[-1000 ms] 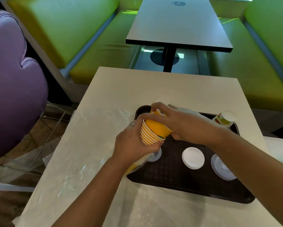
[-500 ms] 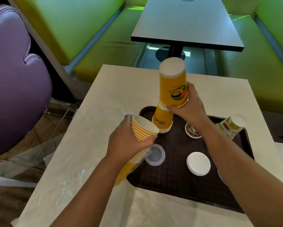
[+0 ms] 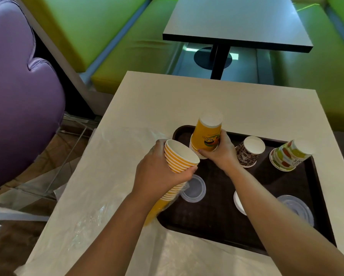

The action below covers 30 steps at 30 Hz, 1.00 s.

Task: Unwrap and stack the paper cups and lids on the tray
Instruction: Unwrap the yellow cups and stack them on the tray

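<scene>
While our left hand (image 3: 157, 172) curls its fingers around a tilted sleeve of nested yellow cups (image 3: 179, 158) at the near-left edge of the brown tray (image 3: 216, 222), our right hand (image 3: 219, 154) wraps its fingers around an inverted yellow cup stack (image 3: 207, 134) standing at the tray's far-left corner. Clear lids (image 3: 194, 189) lie flat on the tray just beside the sleeve. A leopard-print cup (image 3: 248, 154) stands inverted beside our right hand.
</scene>
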Tool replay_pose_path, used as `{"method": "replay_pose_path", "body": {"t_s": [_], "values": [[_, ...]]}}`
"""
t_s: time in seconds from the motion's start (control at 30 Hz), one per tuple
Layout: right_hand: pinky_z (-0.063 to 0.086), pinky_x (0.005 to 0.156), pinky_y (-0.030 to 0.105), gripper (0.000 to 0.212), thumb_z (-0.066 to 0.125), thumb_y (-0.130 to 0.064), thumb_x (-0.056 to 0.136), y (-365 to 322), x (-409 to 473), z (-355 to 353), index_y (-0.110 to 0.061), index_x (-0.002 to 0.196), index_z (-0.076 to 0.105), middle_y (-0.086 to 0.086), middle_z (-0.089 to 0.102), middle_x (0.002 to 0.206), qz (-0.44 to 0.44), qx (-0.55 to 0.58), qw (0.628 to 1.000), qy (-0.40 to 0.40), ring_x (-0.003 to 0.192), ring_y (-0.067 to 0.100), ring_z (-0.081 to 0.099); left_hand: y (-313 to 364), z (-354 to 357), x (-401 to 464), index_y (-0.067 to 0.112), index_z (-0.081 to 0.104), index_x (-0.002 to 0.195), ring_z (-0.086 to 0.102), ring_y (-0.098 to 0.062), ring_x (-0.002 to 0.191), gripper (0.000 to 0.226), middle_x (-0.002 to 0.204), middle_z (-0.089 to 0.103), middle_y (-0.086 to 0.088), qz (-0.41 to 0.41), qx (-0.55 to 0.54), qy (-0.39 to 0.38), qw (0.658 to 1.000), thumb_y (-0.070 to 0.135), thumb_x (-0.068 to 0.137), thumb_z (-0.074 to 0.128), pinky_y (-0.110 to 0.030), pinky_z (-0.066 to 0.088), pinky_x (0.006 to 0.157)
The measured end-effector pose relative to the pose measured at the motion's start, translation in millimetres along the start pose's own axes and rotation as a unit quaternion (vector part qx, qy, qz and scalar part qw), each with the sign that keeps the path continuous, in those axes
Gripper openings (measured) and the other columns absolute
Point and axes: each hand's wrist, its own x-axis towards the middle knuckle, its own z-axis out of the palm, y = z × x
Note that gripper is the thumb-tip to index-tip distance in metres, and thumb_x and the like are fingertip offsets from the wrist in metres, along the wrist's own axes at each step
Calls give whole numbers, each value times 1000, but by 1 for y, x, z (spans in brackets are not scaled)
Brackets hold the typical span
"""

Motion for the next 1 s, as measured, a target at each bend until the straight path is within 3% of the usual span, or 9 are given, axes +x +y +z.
{"method": "replay_pose_path", "body": {"t_s": [0.17, 0.23, 0.33, 0.37, 0.47, 0.57, 0.67, 0.83, 1.0], "values": [[40, 97, 28, 85, 86, -25, 64, 10, 1, 0, -14, 134, 40, 6, 46, 134, 13, -36, 999, -28, 123, 20, 47, -1, 1, 1, 22, 42, 128, 58, -14, 103, 87, 119, 59, 4, 0, 8, -4, 1000, 62, 58, 76, -21, 44, 75], [38, 101, 28, 85, 85, -28, 66, 5, -8, -5, -15, 137, 38, 6, 41, 137, -5, -22, 1000, 7, 126, 18, 43, -2, 1, 1, 22, 42, 128, 58, -15, 104, 88, 120, 59, 3, -2, 10, -5, 1000, 63, 58, 76, -21, 45, 75], [37, 97, 14, 72, 77, -39, 73, -20, -33, -16, -17, 132, 43, 2, 45, 131, -107, 48, 986, 117, 119, 7, 46, -2, 2, 0, 23, 42, 128, 58, -16, 104, 87, 120, 59, 3, -1, 9, -6, 1000, 63, 58, 76, -22, 45, 76], [39, 94, 12, 66, 75, -43, 74, -31, -42, -20, -19, 129, 45, 1, 49, 127, -150, 73, 980, 112, 114, 5, 50, -2, 2, -1, 23, 42, 128, 59, -16, 104, 88, 120, 59, 3, 0, 11, -5, 1000, 64, 58, 76, -22, 46, 76], [49, 91, 23, 54, 64, -49, 76, -59, -66, -30, -30, 123, 46, -4, 57, 119, -207, 95, 973, -43, 107, 5, 57, -1, 3, -3, 24, 44, 127, 60, -15, 102, 86, 118, 61, 4, 5, 12, -4, 1000, 64, 59, 75, -24, 47, 76], [44, 97, 21, 66, 66, -56, 73, -74, -78, -31, -36, 130, 40, -8, 52, 130, -210, 16, 966, -147, 116, 1, 52, 1, 5, -6, 23, 46, 124, 61, -15, 99, 82, 113, 62, 5, 18, 11, -7, 1000, 59, 58, 76, -25, 48, 74], [41, 103, 26, 76, 68, -51, 77, -79, -81, -32, -31, 141, 33, -8, 45, 139, -177, -29, 960, -213, 123, 3, 46, 3, 5, -9, 23, 46, 124, 59, -10, 98, 81, 114, 61, 7, 38, 10, -18, 999, 53, 56, 79, -12, 37, 67], [40, 96, 21, 70, 69, -46, 80, -77, -84, -33, -32, 140, 35, -7, 51, 132, -169, -46, 961, -216, 117, 4, 48, 3, 4, -15, 23, 46, 125, 59, -10, 98, 80, 114, 61, 7, 61, 10, -19, 998, 50, 57, 80, -3, 29, 65], [46, 97, 36, 68, 54, -58, 74, -76, -80, -38, -33, 136, 39, -7, 52, 129, -178, -12, 969, -172, 118, 6, 49, 3, 5, -16, 25, 46, 125, 59, -7, 97, 80, 115, 60, 9, 71, -12, -16, 997, 56, 59, 79, -12, 39, 73]]}}
